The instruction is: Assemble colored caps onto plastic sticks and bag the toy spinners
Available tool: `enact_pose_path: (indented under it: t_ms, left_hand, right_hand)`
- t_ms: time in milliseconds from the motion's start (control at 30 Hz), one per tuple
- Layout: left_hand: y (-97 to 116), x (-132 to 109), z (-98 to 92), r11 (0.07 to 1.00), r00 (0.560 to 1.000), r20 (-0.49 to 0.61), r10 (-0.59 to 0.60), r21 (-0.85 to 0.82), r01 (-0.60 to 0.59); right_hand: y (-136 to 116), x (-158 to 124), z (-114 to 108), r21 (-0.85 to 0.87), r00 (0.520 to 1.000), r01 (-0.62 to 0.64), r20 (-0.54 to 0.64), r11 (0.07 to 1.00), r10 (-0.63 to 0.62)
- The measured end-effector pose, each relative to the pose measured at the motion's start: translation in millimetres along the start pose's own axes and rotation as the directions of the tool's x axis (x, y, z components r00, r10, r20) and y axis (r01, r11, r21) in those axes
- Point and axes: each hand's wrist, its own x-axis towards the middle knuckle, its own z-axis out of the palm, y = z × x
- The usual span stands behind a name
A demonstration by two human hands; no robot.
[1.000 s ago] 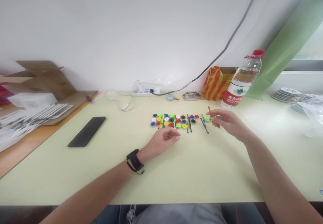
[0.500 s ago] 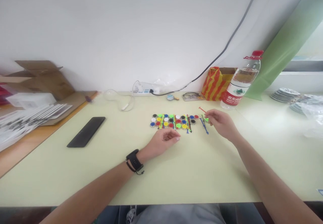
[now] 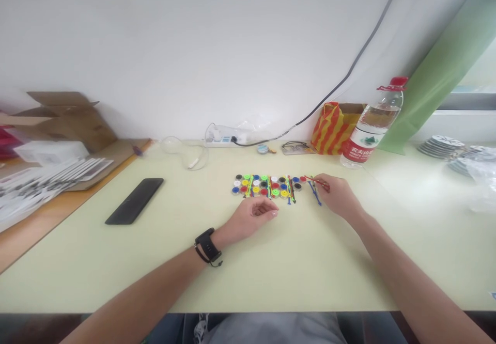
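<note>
The right hand (image 3: 338,194) is pinching a red stick (image 3: 313,179) pointing leftward across a blue arrow (image 3: 315,194). The left hand (image 3: 251,218) is resting half-open.

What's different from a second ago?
Right hand shifted left, toward the discs. The red stick in its fingers swung from upright to nearly flat, its free end now pointing left. Nothing visibly let go or newly taken hold of. Left hand, discs and bottle stayed as they were.

The red stick (image 3: 315,180) looks plastic, the tabletop (image 3: 294,266) smooth.
</note>
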Motion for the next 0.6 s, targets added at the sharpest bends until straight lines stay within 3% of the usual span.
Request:
enact_pose_path:
  t_ms: [233,433,600]
  left_hand:
    - [0,0,-0.3,1.000,1.000,-0.016,-0.014,0.013,0.014]
    - [-1,0,0.2,1.000,1.000,-0.001,0.000,0.027,0.000]
    - [-3,-2,1.3,0.995,1.000,0.003,0.006,0.100,-0.006]
  right_hand:
    - [-2,1,2,-0.042,1.000,0.018,0.025,0.999,-0.017]
    - [-8,-4,-12,-0.087,1.000,-0.020,0.003,0.996,0.020]
    - [-18,-10,-27,0.041,0.992,0.027,0.122,0.999,-0.032]
